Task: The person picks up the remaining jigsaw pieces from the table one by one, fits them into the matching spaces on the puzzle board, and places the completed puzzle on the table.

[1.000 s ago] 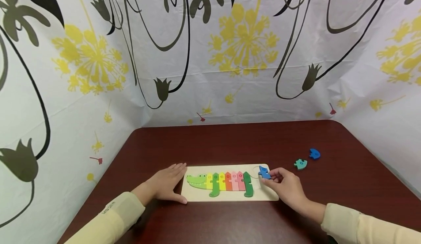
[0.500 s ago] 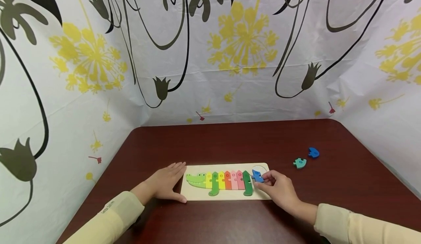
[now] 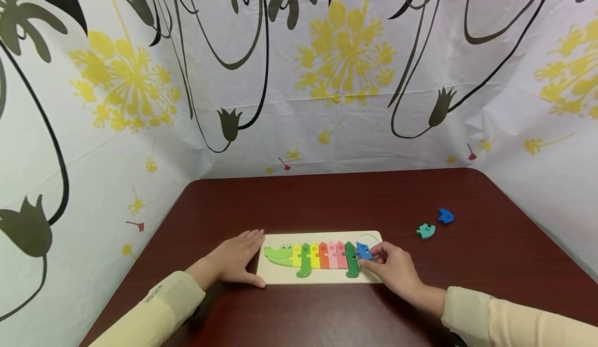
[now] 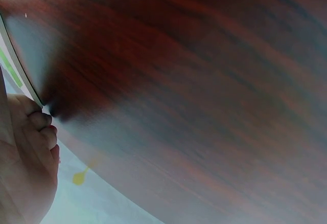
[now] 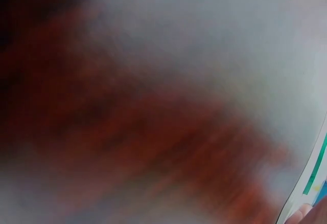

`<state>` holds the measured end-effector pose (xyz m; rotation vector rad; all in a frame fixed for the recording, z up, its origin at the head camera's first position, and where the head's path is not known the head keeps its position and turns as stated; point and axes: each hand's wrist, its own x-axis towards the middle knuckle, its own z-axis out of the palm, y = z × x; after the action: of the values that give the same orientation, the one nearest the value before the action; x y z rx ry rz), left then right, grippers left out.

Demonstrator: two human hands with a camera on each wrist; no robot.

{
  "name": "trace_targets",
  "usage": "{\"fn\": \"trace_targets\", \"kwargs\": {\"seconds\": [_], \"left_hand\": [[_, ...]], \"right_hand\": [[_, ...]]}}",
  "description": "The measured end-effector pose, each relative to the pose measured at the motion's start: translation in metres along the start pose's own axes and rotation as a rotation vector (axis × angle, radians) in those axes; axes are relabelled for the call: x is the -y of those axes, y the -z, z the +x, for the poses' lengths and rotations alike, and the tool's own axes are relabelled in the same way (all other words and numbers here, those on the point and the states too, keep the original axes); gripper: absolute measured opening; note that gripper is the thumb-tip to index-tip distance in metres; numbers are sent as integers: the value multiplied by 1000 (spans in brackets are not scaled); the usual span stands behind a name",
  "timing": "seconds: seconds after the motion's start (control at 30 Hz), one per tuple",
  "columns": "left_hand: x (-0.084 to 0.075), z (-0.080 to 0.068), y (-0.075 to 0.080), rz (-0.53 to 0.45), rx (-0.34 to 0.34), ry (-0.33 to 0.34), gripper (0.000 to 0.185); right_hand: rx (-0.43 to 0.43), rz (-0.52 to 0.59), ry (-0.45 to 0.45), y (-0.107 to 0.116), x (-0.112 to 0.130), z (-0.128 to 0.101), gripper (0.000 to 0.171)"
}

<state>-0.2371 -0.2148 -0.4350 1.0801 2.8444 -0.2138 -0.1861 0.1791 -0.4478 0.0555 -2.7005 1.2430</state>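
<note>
A pale wooden puzzle board (image 3: 280,277) lies near the front of the dark red table (image 3: 327,201). In it sits a crocodile (image 3: 299,256) built of coloured pieces, from a green head on the left to a dark green piece on the right. My right hand (image 3: 390,269) pinches a blue piece (image 3: 364,251) and holds it against the dark green piece, at the board's right end. My left hand (image 3: 235,261) lies flat on the table with straight fingers, touching the board's left edge. The right wrist view is blurred; the left wrist view shows the board's edge (image 4: 20,70) beside my fingers.
Two loose pieces lie on the table to the right: a teal one (image 3: 426,230) and a blue one (image 3: 446,215). Patterned white sheets (image 3: 327,77) wall in the table at the back and both sides.
My right hand has carried the blue piece leftward from the board's right end and lowered it against the dark green piece. The left hand has stayed put.
</note>
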Motion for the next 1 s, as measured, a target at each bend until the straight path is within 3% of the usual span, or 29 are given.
{"fn": "trace_targets", "kwargs": {"seconds": [1.0], "left_hand": [[-1, 0, 2, -1, 2, 4, 120]], "right_hand": [[67, -54, 14, -2, 2, 1, 29]]}}
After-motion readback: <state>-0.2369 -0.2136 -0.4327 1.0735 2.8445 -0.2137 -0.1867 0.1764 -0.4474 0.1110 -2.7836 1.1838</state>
